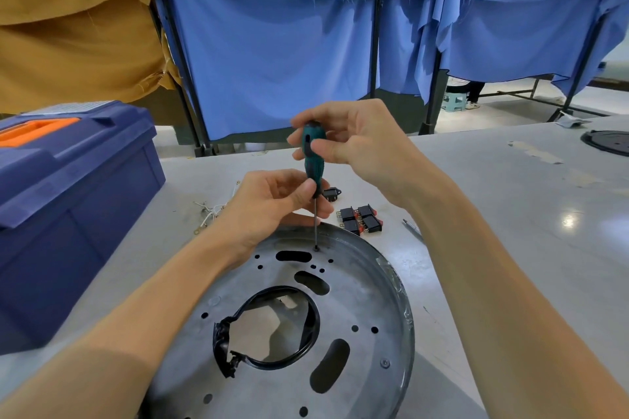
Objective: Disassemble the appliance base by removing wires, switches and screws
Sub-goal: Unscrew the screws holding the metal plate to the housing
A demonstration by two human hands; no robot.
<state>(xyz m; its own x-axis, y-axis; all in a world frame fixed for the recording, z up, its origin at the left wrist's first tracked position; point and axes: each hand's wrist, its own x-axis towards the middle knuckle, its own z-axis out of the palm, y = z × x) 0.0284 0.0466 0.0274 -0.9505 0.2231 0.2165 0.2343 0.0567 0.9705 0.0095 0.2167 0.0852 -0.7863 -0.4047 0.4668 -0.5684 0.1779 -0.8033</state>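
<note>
1. Now, nearest to the camera lies the appliance base point(357, 309), a round grey metal plate, flat on the table point(510, 214). A black ring point(306, 326) lines its centre hole, partly torn on the left side.
2. The near screw point(385, 363) sits in the plate close to the right rim, so I judge that this one is left to do. Many small holes in the plate are empty (whether all of them held screws, I cannot tell).
3. At the far rim of the base the screwdriver point(313, 160) stands almost upright, its tip in the far screw point(316, 248). I think that this is the step in hand.
4. The left hand point(272, 204) pinches the bottom of the green handle between thumb and fingers, as if to steady it. The right hand point(350, 136) has its fingers curled round the top of the handle, ready to turn.
5. Just beyond the base, four black switches point(360, 219) lie together on the table, and thin white wires point(211, 211) lie to the left. All are off the base, so this part of the task seems done.
6. Farther left stands a closed blue toolbox point(68, 197), and behind the table hangs a blue curtain point(272, 61).
</note>
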